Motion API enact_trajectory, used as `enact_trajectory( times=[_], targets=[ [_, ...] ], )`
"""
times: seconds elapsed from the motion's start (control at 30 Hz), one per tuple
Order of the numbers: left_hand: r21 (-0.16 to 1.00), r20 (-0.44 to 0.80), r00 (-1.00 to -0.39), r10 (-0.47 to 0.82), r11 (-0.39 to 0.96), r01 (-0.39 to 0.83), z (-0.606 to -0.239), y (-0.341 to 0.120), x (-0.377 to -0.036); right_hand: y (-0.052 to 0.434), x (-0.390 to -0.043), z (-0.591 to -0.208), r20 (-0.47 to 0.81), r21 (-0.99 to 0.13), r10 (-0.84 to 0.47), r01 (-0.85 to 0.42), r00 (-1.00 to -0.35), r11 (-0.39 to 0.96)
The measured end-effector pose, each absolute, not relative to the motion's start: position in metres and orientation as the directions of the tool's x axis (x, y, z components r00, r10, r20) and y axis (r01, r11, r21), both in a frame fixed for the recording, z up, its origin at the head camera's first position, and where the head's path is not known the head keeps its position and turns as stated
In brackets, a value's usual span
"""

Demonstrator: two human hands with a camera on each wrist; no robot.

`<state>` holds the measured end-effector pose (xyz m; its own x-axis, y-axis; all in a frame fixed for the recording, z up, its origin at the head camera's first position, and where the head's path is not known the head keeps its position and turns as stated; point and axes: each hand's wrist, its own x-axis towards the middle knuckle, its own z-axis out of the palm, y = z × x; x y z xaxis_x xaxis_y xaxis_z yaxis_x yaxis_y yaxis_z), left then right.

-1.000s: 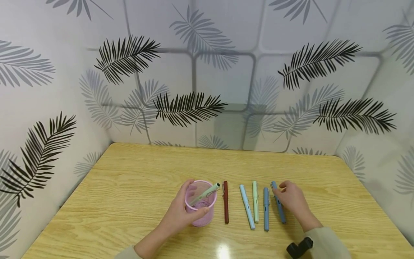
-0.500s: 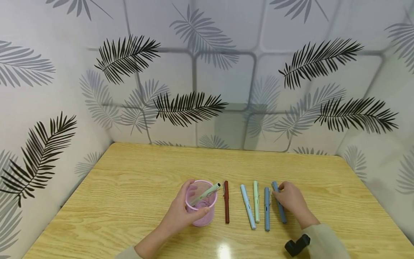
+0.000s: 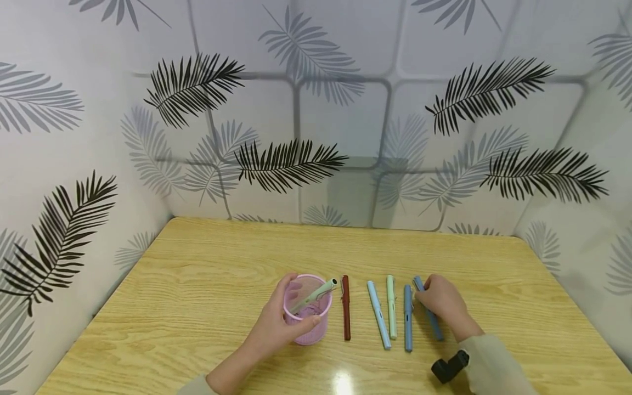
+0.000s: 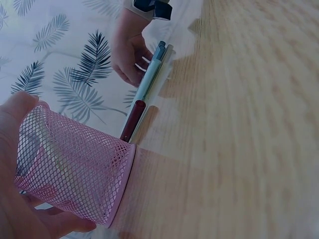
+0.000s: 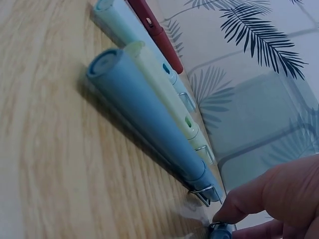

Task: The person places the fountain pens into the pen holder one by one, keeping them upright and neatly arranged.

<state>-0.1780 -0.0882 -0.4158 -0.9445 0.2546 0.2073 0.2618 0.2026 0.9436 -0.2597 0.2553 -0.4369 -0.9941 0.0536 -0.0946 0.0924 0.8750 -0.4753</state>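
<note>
My left hand (image 3: 278, 315) grips a pink mesh pen holder (image 4: 75, 167) that stands on the table. A pale green pen (image 3: 315, 295) leans inside it, capped end above the rim. At the right end of a row of pens, my right hand (image 3: 446, 302) pinches the clip end of a dark blue pen (image 3: 433, 323); thumb and finger show on its cap (image 5: 219, 231) in the right wrist view. Beside it lie another blue pen (image 3: 408, 318), a light green pen (image 3: 391, 307), a light blue pen (image 3: 378, 315) and a dark red pen (image 3: 346, 307).
The wooden table (image 3: 197, 263) reaches back to a leaf-patterned wall (image 3: 355, 126). The dark red pen lies close to the pen holder's right side. A black wrist camera (image 3: 450, 366) is on the right sleeve.
The dark blue pen under my right hand has turned slightly, its lower end shifting to the right. My right wrist has moved a little left. The left hand and pen holder have stayed put.
</note>
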Motion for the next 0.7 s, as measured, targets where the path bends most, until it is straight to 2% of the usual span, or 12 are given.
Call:
enact_trajectory(
  times=[0.27,0.7],
  targets=[
    [0.949,0.206,-0.943,0.26,0.183,0.258,-0.416,-0.089,-0.177,0.257,-0.261,-0.439,-0.082,-0.485,0.053,0.086,-0.995,0.87],
    [0.939,0.207,-0.945,0.253,0.22,0.264,-0.413,-0.089,-0.176,0.255,-0.251,-0.432,-0.026,-0.575,0.082,0.082,-0.996,0.814]
  ],
)
